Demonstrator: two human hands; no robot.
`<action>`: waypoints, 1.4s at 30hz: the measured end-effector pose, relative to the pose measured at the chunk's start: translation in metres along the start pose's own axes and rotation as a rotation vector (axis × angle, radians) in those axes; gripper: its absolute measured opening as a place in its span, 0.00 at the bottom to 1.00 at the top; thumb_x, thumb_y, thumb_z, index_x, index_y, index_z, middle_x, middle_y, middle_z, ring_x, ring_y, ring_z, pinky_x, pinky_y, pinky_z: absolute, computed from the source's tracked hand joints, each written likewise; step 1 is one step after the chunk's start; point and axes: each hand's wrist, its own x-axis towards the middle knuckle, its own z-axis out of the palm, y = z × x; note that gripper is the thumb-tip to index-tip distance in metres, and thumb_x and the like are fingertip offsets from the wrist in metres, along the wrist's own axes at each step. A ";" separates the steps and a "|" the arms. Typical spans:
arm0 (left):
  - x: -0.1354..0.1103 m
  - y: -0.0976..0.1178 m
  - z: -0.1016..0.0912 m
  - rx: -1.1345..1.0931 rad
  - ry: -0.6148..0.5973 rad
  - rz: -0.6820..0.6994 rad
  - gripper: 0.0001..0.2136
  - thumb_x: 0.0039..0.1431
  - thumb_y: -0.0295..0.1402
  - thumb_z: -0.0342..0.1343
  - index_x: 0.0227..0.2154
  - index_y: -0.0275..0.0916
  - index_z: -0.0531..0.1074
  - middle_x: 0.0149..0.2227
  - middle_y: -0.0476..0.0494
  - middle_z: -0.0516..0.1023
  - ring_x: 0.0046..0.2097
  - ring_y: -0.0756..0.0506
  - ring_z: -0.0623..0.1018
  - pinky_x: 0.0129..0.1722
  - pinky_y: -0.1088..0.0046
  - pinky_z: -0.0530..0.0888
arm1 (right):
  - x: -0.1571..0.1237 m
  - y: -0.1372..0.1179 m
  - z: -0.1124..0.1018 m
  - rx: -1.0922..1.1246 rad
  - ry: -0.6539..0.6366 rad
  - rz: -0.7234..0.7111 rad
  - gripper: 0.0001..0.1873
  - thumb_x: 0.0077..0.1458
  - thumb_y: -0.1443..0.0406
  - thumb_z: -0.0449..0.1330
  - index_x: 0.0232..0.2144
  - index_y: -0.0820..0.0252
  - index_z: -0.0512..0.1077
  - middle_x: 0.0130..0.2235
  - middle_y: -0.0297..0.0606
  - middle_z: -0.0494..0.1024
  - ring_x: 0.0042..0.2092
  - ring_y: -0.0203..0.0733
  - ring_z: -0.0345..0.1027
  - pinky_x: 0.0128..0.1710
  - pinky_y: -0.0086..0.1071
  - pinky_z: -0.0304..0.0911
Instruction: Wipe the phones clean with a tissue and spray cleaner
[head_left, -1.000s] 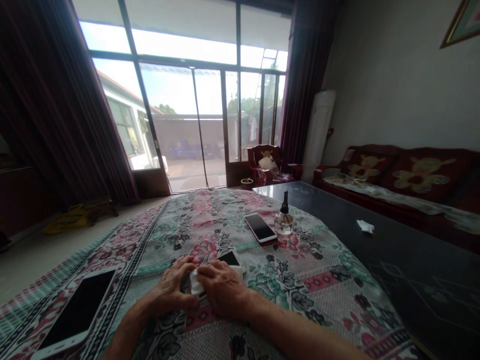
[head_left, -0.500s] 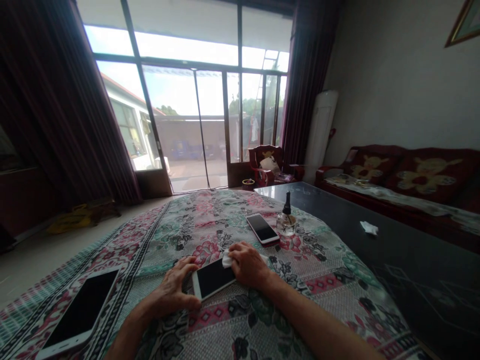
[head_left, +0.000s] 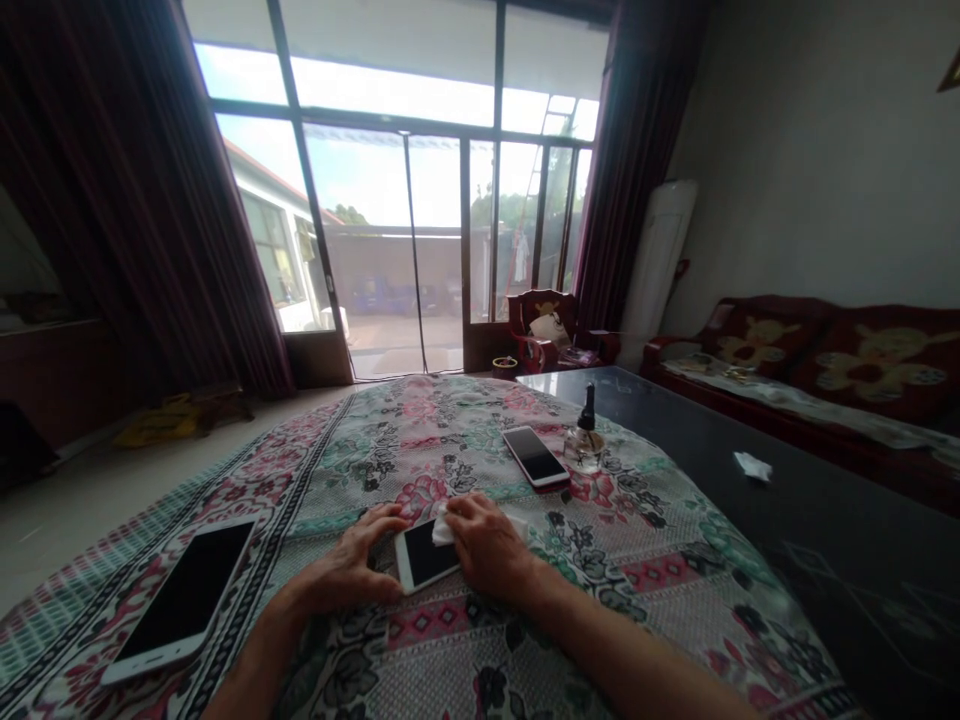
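A white smartphone (head_left: 424, 562) with a dark screen lies face up on the flowered tablecloth. My left hand (head_left: 351, 562) grips its left end, thumb at the near corner and fingers at the far one. Pinched in my right hand (head_left: 491, 548) is a white tissue (head_left: 442, 528), pressed on the screen; that hand covers the phone's right part. Beyond my hands lies another phone (head_left: 536, 457), beside a clear glass bottle (head_left: 585, 448) with a black dropper-like top. To the left of my left hand rests a larger white phone (head_left: 184, 600), screen up.
The flowered tablecloth (head_left: 420, 465) covers a rounded table. On the right stands a dark glossy table (head_left: 694, 440) bearing a crumpled white tissue (head_left: 752, 466). Farther back are a red wooden sofa (head_left: 787, 345), a chair (head_left: 546, 325) and glass doors (head_left: 382, 270).
My right hand has slid the tissue leftward across the screen, closer to my left hand. My left hand keeps its hold on the phone. The whole view has shifted slightly.
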 end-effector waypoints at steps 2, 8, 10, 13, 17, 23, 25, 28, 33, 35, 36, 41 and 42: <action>0.000 0.000 -0.001 -0.024 0.012 -0.014 0.31 0.37 0.38 0.67 0.49 0.42 0.69 0.65 0.40 0.55 0.65 0.35 0.54 0.63 0.61 0.53 | 0.004 -0.006 0.002 -0.003 -0.014 -0.032 0.10 0.54 0.70 0.52 0.39 0.61 0.70 0.48 0.40 0.71 0.48 0.44 0.61 0.51 0.35 0.58; 0.000 -0.002 0.002 -0.041 0.064 -0.012 0.28 0.36 0.35 0.66 0.46 0.41 0.71 0.64 0.40 0.56 0.64 0.35 0.56 0.63 0.61 0.54 | 0.020 -0.024 0.012 0.013 -0.033 -0.105 0.13 0.52 0.69 0.54 0.42 0.61 0.70 0.47 0.41 0.72 0.48 0.45 0.62 0.52 0.36 0.57; 0.000 -0.003 0.004 -0.044 0.080 0.000 0.32 0.36 0.34 0.66 0.51 0.40 0.68 0.64 0.39 0.55 0.64 0.36 0.56 0.63 0.63 0.54 | 0.026 -0.032 0.018 0.023 -0.035 -0.125 0.15 0.51 0.68 0.55 0.43 0.61 0.69 0.47 0.41 0.72 0.47 0.46 0.62 0.52 0.37 0.57; 0.001 -0.005 0.005 -0.045 0.093 0.019 0.37 0.37 0.33 0.64 0.56 0.39 0.64 0.65 0.38 0.55 0.65 0.37 0.55 0.63 0.64 0.54 | 0.029 -0.041 0.026 0.042 -0.031 -0.143 0.16 0.51 0.67 0.56 0.43 0.61 0.69 0.48 0.42 0.72 0.47 0.46 0.63 0.51 0.38 0.57; 0.000 -0.006 0.004 -0.036 0.067 0.019 0.36 0.38 0.34 0.63 0.56 0.38 0.65 0.65 0.38 0.54 0.65 0.36 0.54 0.63 0.63 0.53 | 0.020 -0.046 0.026 0.102 -0.021 -0.144 0.12 0.52 0.66 0.55 0.41 0.60 0.70 0.46 0.41 0.73 0.47 0.45 0.63 0.50 0.38 0.58; -0.004 -0.009 0.000 -0.073 -0.001 0.021 0.33 0.40 0.34 0.61 0.54 0.41 0.67 0.66 0.43 0.52 0.67 0.37 0.49 0.64 0.61 0.50 | -0.010 -0.048 0.007 0.142 -0.068 -0.136 0.16 0.53 0.69 0.55 0.45 0.57 0.69 0.48 0.38 0.72 0.48 0.43 0.62 0.51 0.37 0.57; -0.005 -0.009 0.000 -0.099 -0.001 0.024 0.31 0.40 0.32 0.59 0.54 0.43 0.67 0.66 0.46 0.52 0.67 0.38 0.47 0.64 0.61 0.49 | -0.018 -0.048 0.001 0.145 -0.083 -0.126 0.17 0.53 0.69 0.55 0.46 0.56 0.69 0.49 0.37 0.72 0.48 0.43 0.61 0.51 0.36 0.57; -0.005 -0.009 0.001 -0.134 0.030 0.066 0.28 0.42 0.29 0.55 0.52 0.43 0.69 0.65 0.47 0.55 0.66 0.39 0.50 0.64 0.61 0.50 | -0.024 -0.046 -0.005 0.150 -0.099 -0.122 0.17 0.53 0.70 0.54 0.46 0.55 0.70 0.49 0.36 0.72 0.48 0.43 0.62 0.52 0.35 0.56; -0.003 -0.008 0.006 -0.130 0.116 0.086 0.23 0.45 0.29 0.54 0.48 0.41 0.72 0.62 0.44 0.61 0.65 0.40 0.56 0.64 0.63 0.52 | -0.008 -0.041 -0.002 0.098 -0.102 -0.107 0.15 0.54 0.70 0.54 0.44 0.57 0.71 0.47 0.38 0.73 0.47 0.43 0.63 0.51 0.35 0.57; -0.002 -0.009 0.008 -0.119 0.142 0.084 0.22 0.45 0.29 0.54 0.46 0.40 0.74 0.61 0.43 0.63 0.64 0.39 0.57 0.64 0.63 0.53 | 0.004 -0.039 0.003 0.064 -0.093 -0.088 0.15 0.54 0.70 0.53 0.44 0.57 0.71 0.47 0.39 0.73 0.48 0.42 0.63 0.51 0.35 0.56; -0.001 -0.008 0.009 -0.114 0.157 0.086 0.21 0.45 0.29 0.54 0.45 0.40 0.74 0.61 0.43 0.63 0.64 0.39 0.58 0.63 0.63 0.53 | 0.010 -0.039 0.005 0.050 -0.087 -0.079 0.14 0.55 0.70 0.53 0.43 0.58 0.71 0.47 0.40 0.73 0.48 0.42 0.63 0.51 0.35 0.56; -0.001 -0.004 0.010 -0.111 0.227 0.118 0.15 0.47 0.30 0.53 0.40 0.41 0.75 0.58 0.43 0.68 0.60 0.41 0.65 0.61 0.64 0.59 | 0.030 -0.040 0.019 0.026 -0.056 -0.008 0.14 0.58 0.70 0.50 0.44 0.58 0.71 0.46 0.39 0.73 0.46 0.42 0.63 0.50 0.35 0.56; -0.001 -0.004 0.011 -0.111 0.243 0.120 0.14 0.48 0.30 0.53 0.39 0.40 0.75 0.57 0.43 0.69 0.59 0.41 0.66 0.60 0.65 0.60 | 0.031 -0.041 0.021 0.024 -0.048 0.007 0.14 0.58 0.70 0.50 0.44 0.58 0.71 0.46 0.39 0.73 0.46 0.42 0.63 0.50 0.35 0.56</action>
